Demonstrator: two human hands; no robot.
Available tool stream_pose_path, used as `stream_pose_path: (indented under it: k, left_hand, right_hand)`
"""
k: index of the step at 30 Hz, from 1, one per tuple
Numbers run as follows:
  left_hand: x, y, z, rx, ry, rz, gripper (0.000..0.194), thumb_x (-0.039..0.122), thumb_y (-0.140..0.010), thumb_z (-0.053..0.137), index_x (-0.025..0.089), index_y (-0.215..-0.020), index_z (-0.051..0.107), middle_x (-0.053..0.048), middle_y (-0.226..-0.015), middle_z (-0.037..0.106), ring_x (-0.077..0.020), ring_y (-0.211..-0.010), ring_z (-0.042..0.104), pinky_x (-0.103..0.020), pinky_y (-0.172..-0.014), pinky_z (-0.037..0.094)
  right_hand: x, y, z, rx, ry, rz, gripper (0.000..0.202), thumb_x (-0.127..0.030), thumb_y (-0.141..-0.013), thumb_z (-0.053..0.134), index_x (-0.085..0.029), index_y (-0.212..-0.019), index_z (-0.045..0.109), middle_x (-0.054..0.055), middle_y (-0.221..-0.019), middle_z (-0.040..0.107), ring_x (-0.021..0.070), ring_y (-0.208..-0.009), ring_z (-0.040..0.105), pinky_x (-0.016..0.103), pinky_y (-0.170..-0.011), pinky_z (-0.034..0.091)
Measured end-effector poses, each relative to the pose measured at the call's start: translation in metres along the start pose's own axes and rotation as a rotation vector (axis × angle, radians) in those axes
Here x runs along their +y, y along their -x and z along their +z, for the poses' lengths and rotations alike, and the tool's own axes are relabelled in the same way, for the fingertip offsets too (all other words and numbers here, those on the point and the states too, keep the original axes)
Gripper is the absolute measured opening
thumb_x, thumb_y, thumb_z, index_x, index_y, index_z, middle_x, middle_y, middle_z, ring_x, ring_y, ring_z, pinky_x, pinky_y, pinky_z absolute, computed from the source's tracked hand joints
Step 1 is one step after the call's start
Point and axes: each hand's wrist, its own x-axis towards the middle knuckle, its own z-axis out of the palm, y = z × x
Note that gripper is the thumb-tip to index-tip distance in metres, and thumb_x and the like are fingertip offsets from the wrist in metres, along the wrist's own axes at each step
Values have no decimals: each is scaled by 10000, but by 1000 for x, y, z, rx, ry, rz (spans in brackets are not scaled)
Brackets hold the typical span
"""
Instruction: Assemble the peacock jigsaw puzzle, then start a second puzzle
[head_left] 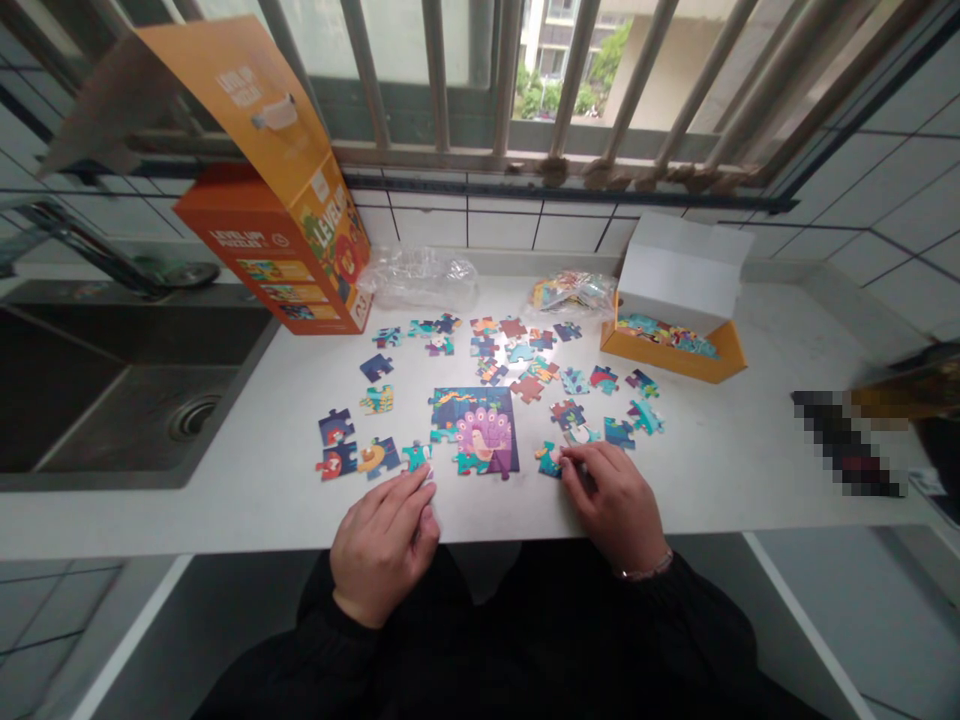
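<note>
The partly assembled peacock puzzle lies on the tabletop between the two hands. The left hand, fingers loosely bent, has its fingertips at a teal puzzle piece, and the right hand has thumb and forefinger drawn together beside a toucan-coloured piece, though whether either grips cannot be told. Farther out stand an orange puzzle box and an open yellow carton.

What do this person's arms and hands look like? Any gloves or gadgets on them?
Both the left hand and right hand are gloveless, with no cables visible. Loose black sleeves cover the arms, and a thin, pale bracelet circles the right wrist.
</note>
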Motion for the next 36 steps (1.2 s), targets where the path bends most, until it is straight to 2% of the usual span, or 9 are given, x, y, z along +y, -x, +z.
stream_pose_path:
  k: [4, 7, 11, 15, 20, 36]
  left_hand:
    - [0, -1, 0, 3, -6, 8, 298, 136, -936, 694, 248, -1207, 748, -41, -1365, 795, -269, -1133, 777, -434, -980, 600]
    - [1, -1, -1, 3, -9, 0, 293, 135, -933, 701, 247, -1199, 752, -37, -1347, 803, -265, -1122, 778, -429, -972, 600]
    - [0, 0, 0, -11, 6, 7, 299, 133, -941, 697, 238, -1219, 736, -44, -1364, 796, -263, -1142, 772, -428, -1002, 598]
    - [-1, 0, 0, -16, 5, 5, 303, 135, -948, 688, 236, -1231, 729, -48, -1376, 790, -267, -1148, 771, -433, -999, 600]
    - [-1, 0, 0, -13, 6, 9, 298, 134, -956, 679, 236, -1232, 727, -50, -1371, 792, -272, -1150, 772, -436, -992, 603]
    - [1, -2, -2, -1, -15, 15, 287, 137, -960, 681, 232, -1228, 721, -47, -1352, 800, -269, -1130, 771, -436, -983, 596]
  right_hand:
    - [1, 3, 0, 94, -32, 29, 275, -168, -1073, 478, -231, -1275, 653, 106, -1132, 731, 273, -1057, 700, 446, -958, 569]
    - [0, 4, 0, 137, -33, 46, 289, -165, -1055, 485, -225, -1293, 638, 113, -1146, 722, 270, -1050, 704, 429, -930, 582]
    - [0, 3, -1, 68, -14, 28, 199, -190, -1044, 541, -232, -1180, 680, 97, -1101, 729, 267, -1020, 702, 425, -927, 571]
    - [6, 6, 1, 6, -25, -27, 206, -168, -1030, 569, -244, -1075, 755, 73, -1064, 748, 251, -1003, 700, 417, -919, 568]
    - [9, 9, 1, 23, -51, -45, 251, -163, -1031, 581, -263, -1030, 811, 58, -1024, 753, 224, -947, 716, 382, -854, 578]
    - [4, 8, -1, 48, -48, -51, 241, -162, -1034, 569, -257, -1017, 790, 62, -1036, 753, 225, -950, 735, 378, -847, 596]
